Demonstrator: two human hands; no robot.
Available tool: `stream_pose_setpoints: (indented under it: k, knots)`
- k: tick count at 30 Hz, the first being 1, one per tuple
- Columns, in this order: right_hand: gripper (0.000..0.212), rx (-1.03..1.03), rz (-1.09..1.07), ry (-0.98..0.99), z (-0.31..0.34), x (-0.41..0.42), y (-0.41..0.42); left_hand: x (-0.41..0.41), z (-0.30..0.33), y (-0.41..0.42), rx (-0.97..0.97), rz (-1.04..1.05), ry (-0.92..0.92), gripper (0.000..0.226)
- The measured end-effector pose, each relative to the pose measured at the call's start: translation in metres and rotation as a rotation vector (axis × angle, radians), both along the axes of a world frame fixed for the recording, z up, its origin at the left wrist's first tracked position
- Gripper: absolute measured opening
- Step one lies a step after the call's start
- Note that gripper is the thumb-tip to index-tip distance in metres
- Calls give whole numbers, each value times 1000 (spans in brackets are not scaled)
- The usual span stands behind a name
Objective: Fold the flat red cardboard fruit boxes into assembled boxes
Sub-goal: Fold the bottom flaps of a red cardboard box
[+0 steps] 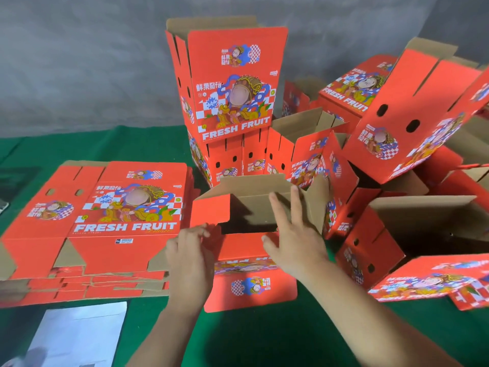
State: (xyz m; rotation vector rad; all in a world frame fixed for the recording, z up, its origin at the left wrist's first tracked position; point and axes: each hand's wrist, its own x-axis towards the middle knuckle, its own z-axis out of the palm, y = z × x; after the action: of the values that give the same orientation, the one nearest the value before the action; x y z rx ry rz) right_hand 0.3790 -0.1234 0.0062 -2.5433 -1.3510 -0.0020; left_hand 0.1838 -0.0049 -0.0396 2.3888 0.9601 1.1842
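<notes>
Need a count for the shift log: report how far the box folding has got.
Done: a pile of assembled boxes behind and to the right. In hand: the left hand and right hand are folding the flaps of an open box. Left: a stack of flat boxes.

One stack of flat red printed cardboard fruit boxes lies on the green cloth; its sheets are too many to count. One half-folded red cardboard box stands in front. Roughly eight assembled red cardboard boxes pile behind and beside it. Two bare hands show.
</notes>
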Motion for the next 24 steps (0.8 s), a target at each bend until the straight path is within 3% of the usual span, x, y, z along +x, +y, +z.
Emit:
stream_pose_setpoints:
  k: [3,8,10,13,17,19,22,24]
  knots:
    - [104,-2,24,4,1,16,11,-3,5,6,-59,-66,82,53]
    - [91,-33,29,35,-6,12,16,16,30,26,-45,-3,446,73]
    - [80,150,20,-41,-7,3,8,27,39,35,-35,30,614,85]
    - [76,598,-156,-171,-13,-7,-11,33,47,43,-85,89,753,86]
    - [100,608,-231,42,-27,-6,-26,37,50,43,-154,120,742,84]
    - [87,558,-137,102,-31,-3,-27,40,51,44,-167,133,717,81]
    - [47,467,-43,-45,-36,3,-28,43,51,47,-203,123,689,78]
    - [33,437,-39,-74,-37,5,-28,43,52,49,-236,127,637,80]
